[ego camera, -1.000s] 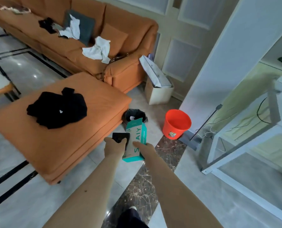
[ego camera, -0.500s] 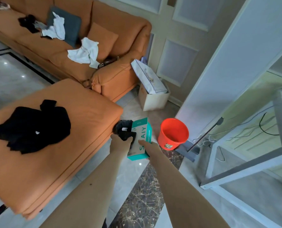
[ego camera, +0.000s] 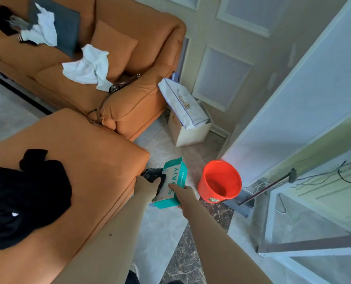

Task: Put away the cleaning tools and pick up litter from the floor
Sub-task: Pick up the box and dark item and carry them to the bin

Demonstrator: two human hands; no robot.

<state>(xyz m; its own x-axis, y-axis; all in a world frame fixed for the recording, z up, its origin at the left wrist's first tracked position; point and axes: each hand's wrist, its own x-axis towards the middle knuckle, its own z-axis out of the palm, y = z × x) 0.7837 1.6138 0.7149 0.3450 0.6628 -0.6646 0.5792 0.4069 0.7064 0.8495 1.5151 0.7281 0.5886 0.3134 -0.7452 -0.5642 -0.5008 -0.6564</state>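
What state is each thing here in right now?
Teal box: held upright in the right hand.
Black item: gripped by the left hand.
Bin: lined in black, mostly hidden.
Red bucket: upright, open.
Paper bag: leaning out of a white carton.

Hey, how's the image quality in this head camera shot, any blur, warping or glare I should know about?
Head view: wide-angle warping bows the white door panel and leans the walls; motion blur softens the sofa and the glass table at right; the teal box stays sharp enough to read some letters; light is soft and even, with mild sheen on the floor tiles.
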